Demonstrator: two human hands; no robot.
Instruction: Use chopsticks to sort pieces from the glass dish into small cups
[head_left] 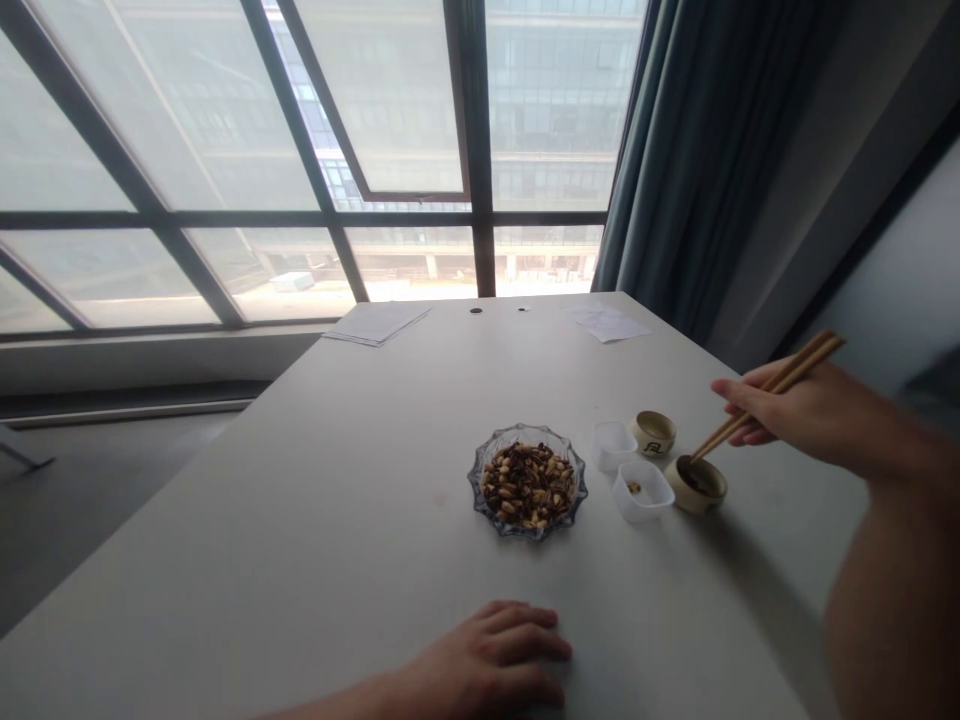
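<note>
My right hand is closed around a pair of wooden chopsticks. Their tips reach into a small beige ceramic cup with something dark in it; whether they pinch anything is too small to tell. My left hand lies on the table with its fingers stretched out, in front of a scalloped glass bowl. Nuts or seeds in light and dark brown fill that bowl. Beside the cup stands a clear plastic container with a few small light-brown pieces inside.
Another plastic container and a second ceramic cup with a dark mark stand just behind. Paper sheets lie at the table's far left corner, with another sheet at the far right. Windows and a dark curtain rise beyond the white table.
</note>
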